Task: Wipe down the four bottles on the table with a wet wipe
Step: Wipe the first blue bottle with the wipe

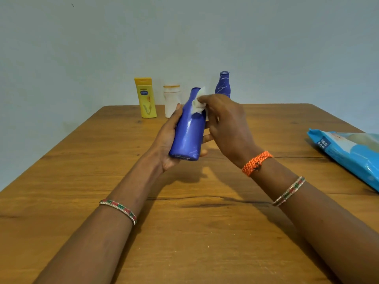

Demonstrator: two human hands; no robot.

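My left hand (167, 138) holds a blue bottle (188, 132) from underneath, lifted above the wooden table (184, 232) and tilted away from me. My right hand (225, 124) pinches a white wet wipe (198, 104) against the bottle's upper part near the neck. At the table's far edge stand a yellow lotion bottle (146, 97), a white bottle (171, 100) with an orange-rimmed cap, and a second blue bottle (223, 84) partly hidden behind my right hand.
A light-blue pack of wet wipes (352, 154) lies at the table's right edge. A pale wall rises right behind the standing bottles. Both wrists carry bangles, and the right one has an orange braided band.
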